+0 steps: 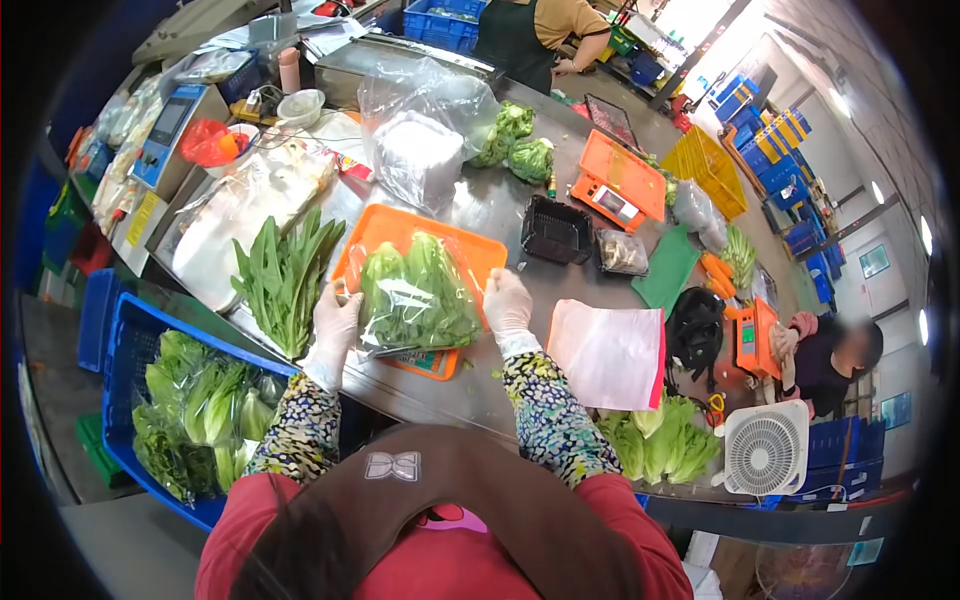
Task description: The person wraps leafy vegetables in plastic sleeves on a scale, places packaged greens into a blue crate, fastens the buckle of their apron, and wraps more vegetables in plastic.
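While left grip (340,300) and right grip (493,284) pinch plastic, bagged greens (418,295) (leafy heads), between them.

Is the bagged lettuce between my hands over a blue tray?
No, the bagged lettuce is over an orange tray, between the left hand and the right hand.

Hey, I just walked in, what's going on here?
A person has their left hand and right hand beside a clear bag of leafy greens over an orange scale, apparently holding it. More bagged greens sit in a blue crate on the left; loose lettuce lies to the right.
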{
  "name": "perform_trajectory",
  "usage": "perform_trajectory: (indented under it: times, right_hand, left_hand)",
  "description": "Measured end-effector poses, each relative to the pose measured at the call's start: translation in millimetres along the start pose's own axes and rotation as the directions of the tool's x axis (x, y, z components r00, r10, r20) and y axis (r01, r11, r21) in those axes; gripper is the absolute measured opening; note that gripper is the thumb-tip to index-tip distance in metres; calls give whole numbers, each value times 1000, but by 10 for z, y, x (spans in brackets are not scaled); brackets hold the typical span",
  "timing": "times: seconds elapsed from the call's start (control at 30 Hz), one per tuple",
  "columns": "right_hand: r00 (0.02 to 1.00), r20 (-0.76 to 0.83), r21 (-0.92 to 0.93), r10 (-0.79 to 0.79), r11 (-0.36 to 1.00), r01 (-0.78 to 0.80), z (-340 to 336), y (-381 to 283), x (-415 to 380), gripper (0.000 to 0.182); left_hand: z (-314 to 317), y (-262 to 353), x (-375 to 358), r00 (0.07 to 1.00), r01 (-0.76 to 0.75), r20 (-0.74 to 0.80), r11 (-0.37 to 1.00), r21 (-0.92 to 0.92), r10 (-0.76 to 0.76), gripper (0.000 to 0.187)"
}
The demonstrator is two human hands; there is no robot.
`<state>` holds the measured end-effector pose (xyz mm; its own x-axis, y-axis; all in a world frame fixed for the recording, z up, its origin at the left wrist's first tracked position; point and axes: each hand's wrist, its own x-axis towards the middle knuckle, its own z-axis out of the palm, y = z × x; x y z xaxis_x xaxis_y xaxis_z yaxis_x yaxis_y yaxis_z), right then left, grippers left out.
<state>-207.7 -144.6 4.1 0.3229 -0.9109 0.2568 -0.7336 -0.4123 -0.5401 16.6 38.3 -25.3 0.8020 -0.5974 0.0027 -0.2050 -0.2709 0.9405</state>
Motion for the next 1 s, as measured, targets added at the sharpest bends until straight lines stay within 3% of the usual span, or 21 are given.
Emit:
perform_trajectory:
  times: [0.1,0.13,0.17,0.23,0.27,0.3,0.37,0.43,0.47,0.5,0.53,0.57,0.6,0.63,0.77,0.8,0.83,0.87,0.9,0.97,1.0]
  right_hand:
    - [917,-154,143,-368,910,389,-345,-365,44,23]
    - [840,-198,205,-505,817,539,-376,-494,33,24]
    - [837,-68,279,-543,795,538,-219,-450,45,27]
    - [875,76,322,-478,842,432,-136,-488,-43,30]
    - [908,251,471,-334,862,187,-60,-400,-44,40]
    - [917,274,452,-290,881,143,4,-303,-61,41]
    - [920,318,464,-231,884,62,74,-224,-56,43]
    - [915,330,642,-230,765,-39,127,-207,-26,37]
    - [901,412,616,-135,770,-166,22,-322,-17,35]
    - [885,461,577,-57,777,-250,-10,-351,15,35]
    - [893,444,680,-68,675,-287,55,-325,23,36]
    - [845,533,753,-35,474,-456,36,-363,10,38]
    - [775,631,730,-19,354,-585,-35,-445,-40,39]
    - [755,655,726,-20,296,-621,-59,-486,-94,39]
    - [732,670,739,-124,202,-642,-86,-738,-267,35]
    - [738,629,777,-245,221,-589,-41,-793,-284,31]
    - [750,611,792,-253,194,-580,13,-843,-326,31]
    - [765,590,807,-258,160,-568,-40,-1159,-460,30]
    - [791,526,841,-311,330,-429,0,-1317,-518,36]
    - [712,598,793,-367,402,-458,-251,-1973,-719,44]
    - [702,590,780,-400,508,-366,-198,-2003,-704,44]
  left_hand:
    - [-41,113,73,999,-24,-47,1000,-2,24,49]
    - [-53,300,15,995,104,24,979,-174,-101,52]
    - [-68,400,-11,971,236,113,914,-331,-210,55]
    - [103,-91,165,998,53,24,994,-99,-51,53]
    - [90,-32,152,999,-27,-33,998,-57,25,51]
    - [8,9,154,983,122,145,992,-27,-117,44]
    - [30,120,103,957,212,239,957,-200,-162,42]
    - [-241,443,-16,843,344,378,924,167,-382,54]
    - [-309,549,-75,897,241,342,959,150,-279,46]
    - [-507,856,-205,910,98,398,993,61,-114,36]
    - [-511,878,-344,949,159,315,885,-437,-15,25]
    - [-308,638,-192,887,321,462,755,-571,-28,28]
    - [-140,492,-58,892,350,405,874,-337,-201,22]
    - [-133,630,-146,955,180,286,910,-374,-72,23]
    - [-401,797,-293,995,-34,85,963,-268,59,23]
    - [-578,798,-323,990,36,143,928,-370,19,26]
    - [-756,786,-377,996,-61,26,840,-538,89,21]
    - [-895,783,-404,992,-99,-34,591,-801,120,26]
    - [-1256,795,-513,999,-18,-41,698,-716,-16,34]
    - [-1993,661,-580,968,30,-188,826,-563,-163,37]
    - [-2292,384,-553,929,-151,-363,828,-540,-67,35]
